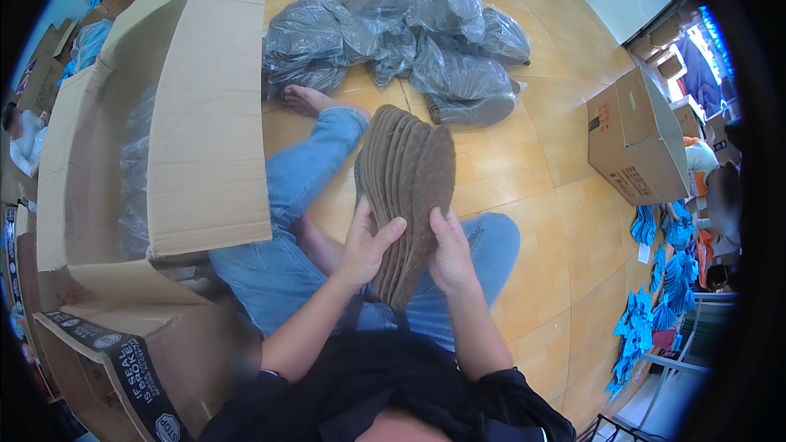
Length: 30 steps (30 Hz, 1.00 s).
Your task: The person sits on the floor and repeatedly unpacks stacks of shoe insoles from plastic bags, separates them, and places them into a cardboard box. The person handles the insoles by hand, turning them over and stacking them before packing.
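A fanned stack of brown shoe insoles [405, 188] stands upright in front of me, above my crossed legs. My left hand [367, 247] is closed around its left side, with the thumb lying across the insole edges. On the other side my right hand [450, 254] grips the stack, its thumb pressed on the rightmost insole. The fingers behind the stack are mostly hidden. Beyond my feet lie several clear plastic bags [368, 29] filled with similar dark insoles. Some loose insoles [475, 110] poke out from under the bags' near right end.
A large open cardboard box [209, 131] with plastic bagging inside stands at my left. Another open box [176, 360] is nearer, at lower left. A closed-looking carton [634, 143] sits on the right, near blue bundles [634, 331]. Other people are at the far left and right edges.
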Available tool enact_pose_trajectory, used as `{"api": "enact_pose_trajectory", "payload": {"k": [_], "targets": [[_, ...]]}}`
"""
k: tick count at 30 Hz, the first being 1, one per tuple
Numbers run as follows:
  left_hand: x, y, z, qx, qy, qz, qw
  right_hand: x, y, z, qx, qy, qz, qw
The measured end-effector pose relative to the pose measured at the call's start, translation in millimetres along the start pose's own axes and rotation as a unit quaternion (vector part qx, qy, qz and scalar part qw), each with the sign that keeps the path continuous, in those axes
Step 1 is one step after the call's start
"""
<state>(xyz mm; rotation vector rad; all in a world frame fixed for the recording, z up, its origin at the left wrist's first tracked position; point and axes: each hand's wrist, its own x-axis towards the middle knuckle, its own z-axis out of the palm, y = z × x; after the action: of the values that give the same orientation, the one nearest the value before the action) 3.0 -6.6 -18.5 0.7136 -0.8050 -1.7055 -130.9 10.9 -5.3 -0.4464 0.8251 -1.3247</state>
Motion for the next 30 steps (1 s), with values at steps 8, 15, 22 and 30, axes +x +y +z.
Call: {"api": "enact_pose_trajectory", "payload": {"k": [8,15,22,30], "targets": [[2.2,-2.7,2.8,0.028,0.035,0.033,0.998,3.5,3.3,0.8,-0.016,0.046,0.001,0.999],[3.1,-4.1,-12.7,0.018,0.038,-0.007,0.999,7.4,7.2,-3.6,0.010,0.075,0.025,0.997],[0.9,-20.1,-26.5,-0.008,0.093,-0.067,0.993,13.4,10.0,-14.2,-0.003,0.067,0.044,0.997],[6.9,-11.6,-41.8,0.017,0.218,-0.072,0.973,45.4,-19.1,-70.7,-0.130,0.254,-0.069,0.956]]}}
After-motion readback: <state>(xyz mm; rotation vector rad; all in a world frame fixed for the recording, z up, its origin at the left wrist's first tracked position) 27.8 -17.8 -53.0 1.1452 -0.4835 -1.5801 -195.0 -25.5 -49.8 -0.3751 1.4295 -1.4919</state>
